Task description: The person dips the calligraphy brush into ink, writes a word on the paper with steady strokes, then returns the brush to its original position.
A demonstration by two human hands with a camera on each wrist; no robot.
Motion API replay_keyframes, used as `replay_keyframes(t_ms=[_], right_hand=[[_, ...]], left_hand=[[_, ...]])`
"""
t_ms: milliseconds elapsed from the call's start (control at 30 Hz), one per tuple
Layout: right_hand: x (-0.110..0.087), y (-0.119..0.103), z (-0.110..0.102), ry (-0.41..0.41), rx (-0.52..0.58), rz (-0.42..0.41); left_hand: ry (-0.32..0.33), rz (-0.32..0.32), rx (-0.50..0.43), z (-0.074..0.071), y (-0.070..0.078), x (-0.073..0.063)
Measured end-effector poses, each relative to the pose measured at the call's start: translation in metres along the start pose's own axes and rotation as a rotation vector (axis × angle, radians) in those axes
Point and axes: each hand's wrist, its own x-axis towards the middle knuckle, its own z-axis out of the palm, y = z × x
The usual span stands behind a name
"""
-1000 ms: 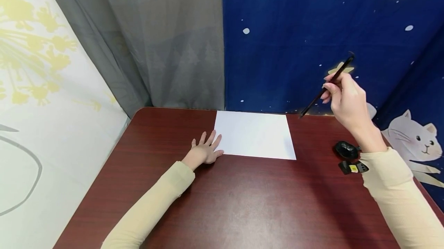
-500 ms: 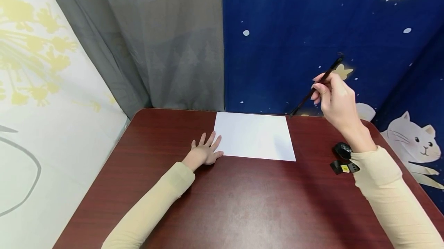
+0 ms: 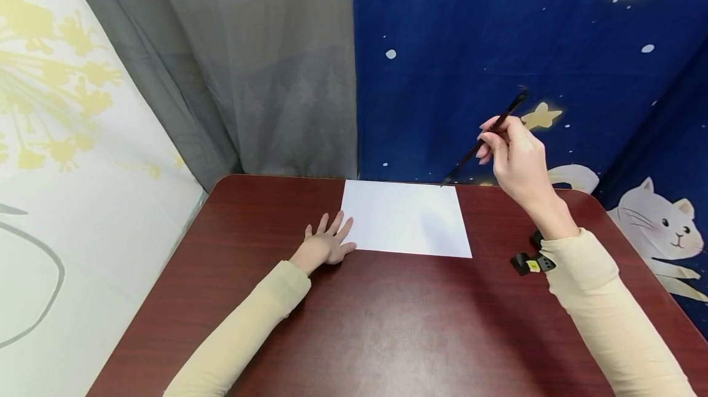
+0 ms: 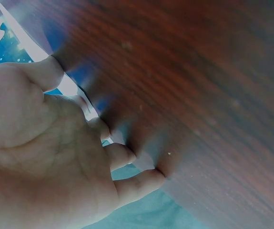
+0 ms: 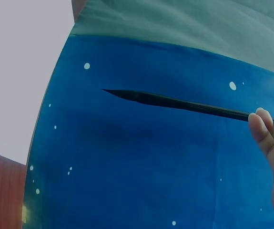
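A dark calligraphy brush (image 3: 480,142) is pinched between the thumb and fingers of my right hand (image 3: 519,160), raised over the table's back right part. It slants down to the left, and its pointed tip overlaps the paper's far right corner in the head view. The right wrist view shows the brush (image 5: 189,104) with its dark bristles (image 5: 122,94) drawn to a point. My left hand (image 3: 325,243) lies with fingers spread, fingertips on the left edge of a blank white sheet of paper (image 3: 404,216). In the left wrist view, the left palm (image 4: 46,143) and fingertips meet the tabletop.
The dark red-brown table (image 3: 376,323) reaches back to a grey curtain (image 3: 287,77) and a blue starry curtain (image 3: 442,65). Near my right sleeve (image 3: 581,274) is a small black object with a yellow label (image 3: 532,265). A white patterned wall (image 3: 72,231) borders the left.
My right hand has moved left with the brush, bringing its tip from beyond the paper's right side to over its far right corner. The left hand has stayed on the paper's edge.
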Motion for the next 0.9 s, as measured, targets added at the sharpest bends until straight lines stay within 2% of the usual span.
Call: replay_keyframes(t_ms=[167, 467, 667, 900], right_hand=[[0.004, -0.005, 0.008, 0.021, 0.039, 0.007], [0.01, -0.011, 0.02, 0.003, 0.085, 0.025], [0.013, -0.013, 0.027, 0.022, 0.116, 0.014], [0.017, -0.016, 0.034, 0.004, 0.119, 0.028]], left_hand=[[0.011, 0.006, 0.005, 0.002, 0.0, 0.0], [0.023, -0.004, 0.02, 0.001, 0.0, 0.0], [0.043, 0.017, 0.015, -0.002, 0.001, -0.007], [0.042, 0.011, 0.014, -0.014, 0.009, -0.024]])
